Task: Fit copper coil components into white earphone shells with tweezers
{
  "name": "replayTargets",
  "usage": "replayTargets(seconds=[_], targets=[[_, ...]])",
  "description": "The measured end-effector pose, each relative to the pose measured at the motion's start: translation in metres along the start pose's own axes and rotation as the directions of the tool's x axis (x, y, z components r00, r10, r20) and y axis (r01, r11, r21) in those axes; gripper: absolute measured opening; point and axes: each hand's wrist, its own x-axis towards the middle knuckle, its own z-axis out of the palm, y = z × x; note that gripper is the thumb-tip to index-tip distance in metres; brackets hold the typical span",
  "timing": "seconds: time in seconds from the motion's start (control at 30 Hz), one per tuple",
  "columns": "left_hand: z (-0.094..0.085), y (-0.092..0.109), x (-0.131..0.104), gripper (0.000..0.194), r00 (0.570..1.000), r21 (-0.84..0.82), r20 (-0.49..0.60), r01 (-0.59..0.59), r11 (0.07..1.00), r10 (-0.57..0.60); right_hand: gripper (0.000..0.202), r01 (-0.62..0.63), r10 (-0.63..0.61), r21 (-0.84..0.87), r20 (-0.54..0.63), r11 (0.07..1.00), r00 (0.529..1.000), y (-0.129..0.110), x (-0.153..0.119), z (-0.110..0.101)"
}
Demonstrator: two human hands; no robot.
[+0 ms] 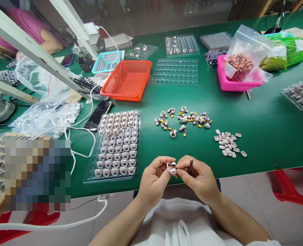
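Observation:
Near the table's front edge, my left hand (pixel 153 181) pinches a small white clip-shaped earbud part (pixel 172 169) with a curved loop. Something yellow peeks out below it. My right hand (pixel 200 179) is closed around a short dark brown rod-like tool (pixel 191 166), most of it hidden by the fingers. The right thumb and fingertip also touch the earbud part from the side. Beyond my hands lie loose earbud assemblies (pixel 192 118) with yellow tabs. Off to the right is a pile of small white oblong caps (pixel 227 143).
A clear tray of earbud shells (pixel 118 147) stands left of my hands. An orange basket (pixel 127 80), an unfilled clear tray (pixel 175 71) and a pink basket (pixel 240 83) sit farther back. White cables (pixel 91 102) and a phone (pixel 98 116) lie left; a co-worker's arm (pixel 50 41) shows behind.

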Motion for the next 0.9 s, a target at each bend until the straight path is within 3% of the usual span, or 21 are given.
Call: replayTargets(seconds=[0.1, 0.2, 0.3, 0.43, 0.5, 0.67, 0.9], targets=[[0.000, 0.000, -0.001, 0.015, 0.998, -0.045, 0.003, 0.056, 0.997, -0.056, 0.010, 0.145, -0.154, -0.159, -0.045, 0.976, 0.987, -0.003, -0.001, 0.001], [0.001, 0.003, -0.002, 0.021, 0.995, -0.051, -0.001, 0.103, 0.993, -0.103, 0.015, 0.223, -0.230, -0.218, -0.011, 0.950, 0.973, -0.008, 0.001, 0.000], [0.002, 0.008, -0.002, 0.025, 0.986, -0.050, 0.007, 0.167, 0.985, -0.167, 0.015, 0.197, -0.201, -0.206, 0.002, 0.958, 0.980, -0.010, 0.001, -0.001], [0.000, 0.008, 0.000, 0.027, 0.970, -0.088, 0.033, 0.245, 0.966, -0.243, 0.009, 0.069, -0.073, -0.087, -0.035, 0.994, 0.997, -0.004, -0.003, 0.003], [-0.002, 0.007, 0.001, 0.026, 0.963, -0.106, 0.036, 0.270, 0.957, -0.267, 0.009, 0.081, -0.083, -0.070, -0.033, 0.994, 0.996, -0.002, -0.003, 0.003], [-0.009, 0.010, 0.006, 0.025, 0.926, -0.121, 0.114, 0.373, 0.920, -0.361, 0.019, 0.291, -0.271, -0.224, 0.118, 0.930, 0.955, -0.007, 0.003, -0.004], [-0.011, 0.014, 0.011, 0.027, 0.891, -0.105, 0.153, 0.445, 0.889, -0.428, 0.025, 0.381, -0.312, -0.297, 0.255, 0.876, 0.915, -0.015, 0.010, -0.014]])
